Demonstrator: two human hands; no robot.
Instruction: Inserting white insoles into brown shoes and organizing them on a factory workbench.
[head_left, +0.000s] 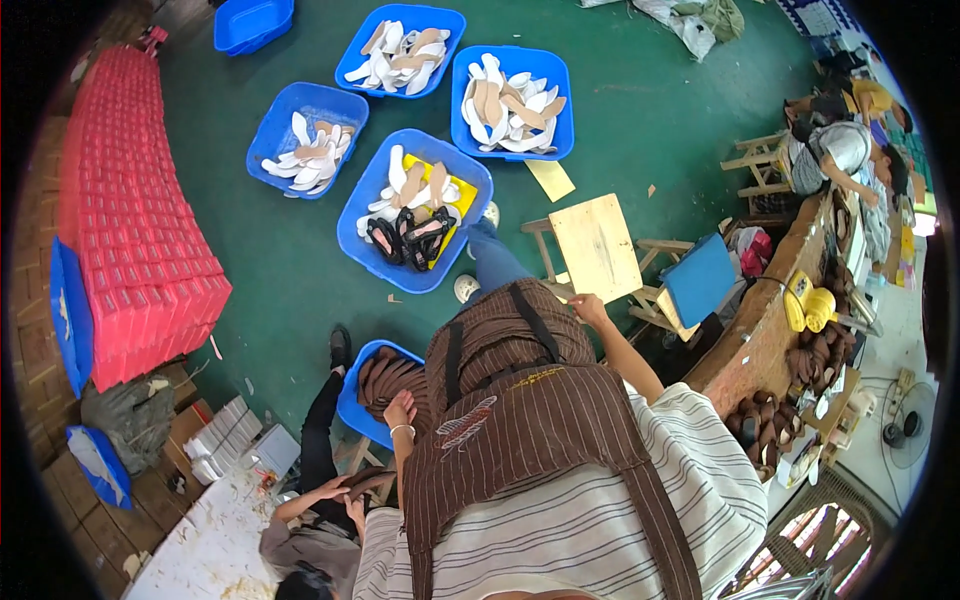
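My left hand (400, 409), with a light band at its wrist, hangs beside my brown striped apron (535, 425). Its fingers look loosely apart, and nothing shows in them. Just left of it is a blue tub (353, 408) packed with brown shoe pieces (388, 378). My right hand (590, 308) reaches forward to the near left corner of a pale wooden stool (597, 248). Its fingers appear closed on that corner, partly hidden. Ahead of me, a blue tub (370, 262) holds white and tan insoles (412, 185) and black strappy shoes (410, 238).
More blue tubs of insoles (512, 105) stand on the green floor (640, 120). Red boxes (140, 220) are stacked at left. A seated co-worker (310, 545) handles a brown piece close at my left. A blue-topped stool (698, 280) and a workbench (755, 320) stand at right.
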